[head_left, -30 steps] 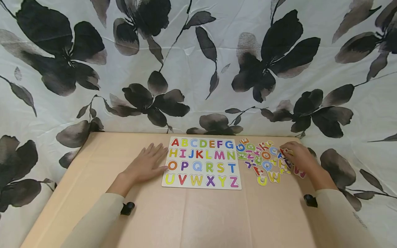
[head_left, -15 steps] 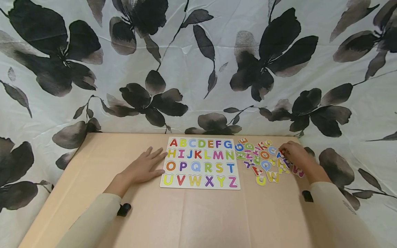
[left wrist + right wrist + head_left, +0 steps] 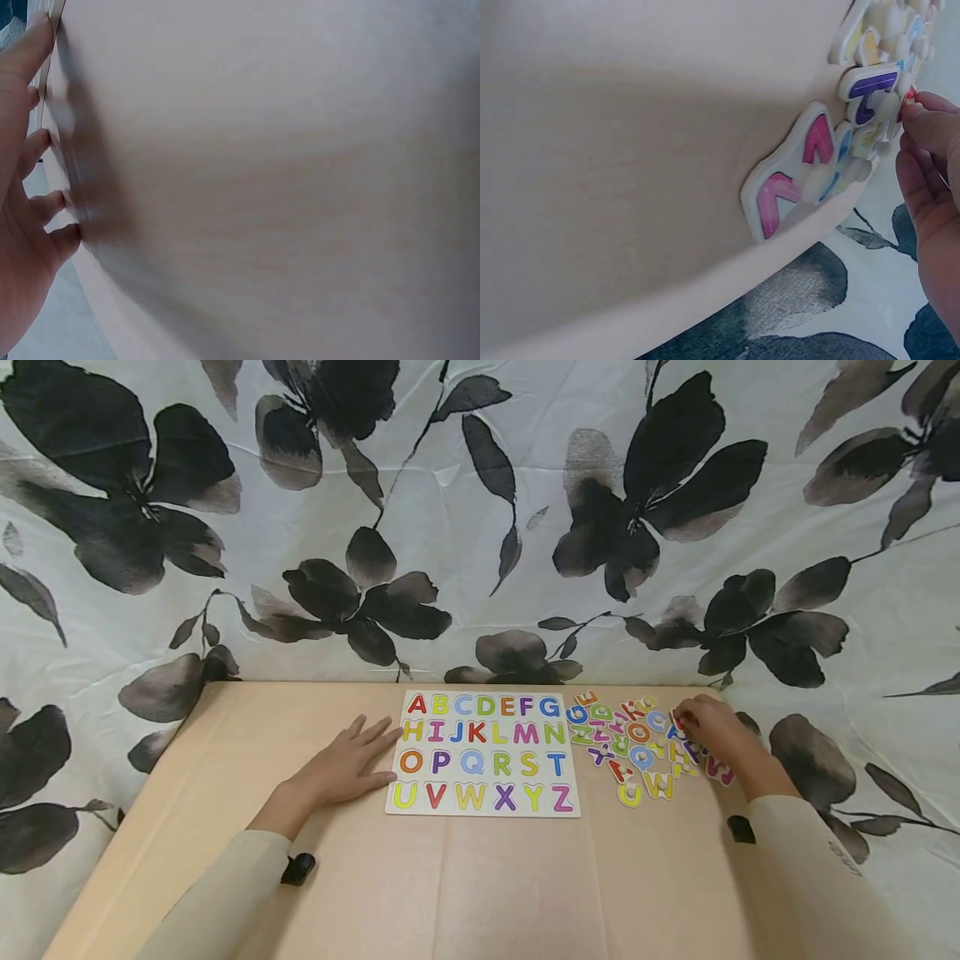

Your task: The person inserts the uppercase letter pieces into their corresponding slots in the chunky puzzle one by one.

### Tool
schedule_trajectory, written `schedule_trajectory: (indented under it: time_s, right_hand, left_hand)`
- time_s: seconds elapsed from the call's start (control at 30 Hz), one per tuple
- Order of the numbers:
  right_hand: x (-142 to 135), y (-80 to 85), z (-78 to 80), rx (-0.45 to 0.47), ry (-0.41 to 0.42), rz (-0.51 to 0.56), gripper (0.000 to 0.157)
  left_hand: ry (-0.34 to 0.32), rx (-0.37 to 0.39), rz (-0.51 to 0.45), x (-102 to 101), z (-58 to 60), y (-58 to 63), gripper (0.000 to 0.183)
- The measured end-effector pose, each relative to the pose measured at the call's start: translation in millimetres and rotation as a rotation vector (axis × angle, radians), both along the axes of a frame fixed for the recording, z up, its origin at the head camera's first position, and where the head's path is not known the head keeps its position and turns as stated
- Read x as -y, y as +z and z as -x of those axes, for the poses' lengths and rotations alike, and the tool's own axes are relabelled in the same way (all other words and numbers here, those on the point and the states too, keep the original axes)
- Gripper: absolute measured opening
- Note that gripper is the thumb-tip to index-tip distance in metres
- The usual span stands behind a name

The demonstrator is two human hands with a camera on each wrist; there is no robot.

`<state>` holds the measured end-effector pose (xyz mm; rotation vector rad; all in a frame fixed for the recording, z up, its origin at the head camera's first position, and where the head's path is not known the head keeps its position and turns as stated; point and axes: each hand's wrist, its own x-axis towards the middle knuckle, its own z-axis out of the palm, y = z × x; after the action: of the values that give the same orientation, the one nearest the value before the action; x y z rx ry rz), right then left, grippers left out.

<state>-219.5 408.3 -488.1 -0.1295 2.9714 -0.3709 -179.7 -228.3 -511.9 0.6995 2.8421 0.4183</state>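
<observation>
A white alphabet board (image 3: 482, 742) with colored letters A to Z lies on the table. My left hand (image 3: 347, 764) rests at its left edge, fingers spread and straight, fingertips and thumb on the rim. In the left wrist view, the thumb and fingers (image 3: 28, 52) touch the board's side. Right of the board lies a pile of loose letter pieces (image 3: 638, 757), white-edged with clear knobs. My right hand (image 3: 716, 733) is over the pile's right side, thumb and fingertips pinching a small red letter piece (image 3: 910, 97); which letter is hidden. Below it lie a purple piece (image 3: 871, 94) and a pink piece (image 3: 787, 176).
The light wooden table (image 3: 510, 885) extends toward me in front of the board. Its far edge meets a white cloth (image 3: 495, 610) with black flowers. The cloth also shows past the table's right edge, close to the right hand.
The view has shifted slightly. The right hand stays at the pile's right side, its fingertips drawn up and a little left with the red piece. The left hand keeps its place on the board's edge.
</observation>
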Motion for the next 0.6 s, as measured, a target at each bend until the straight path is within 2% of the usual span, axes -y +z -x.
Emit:
schedule_trajectory:
  time_s: [0.33, 0.6]
  right_hand:
    - [4, 13.9, -2.9, 0.033, -0.024, 0.072, 0.024]
    - [24, 20.9, -1.4, -0.029, 0.056, 0.092, 0.021]
  left_hand:
    - [0.002, 0.006, 0.006, 2, 0.8, -1.2, 0.082]
    - [-0.006, 0.006, 0.009, 2, 1.8, -1.5, 0.083]
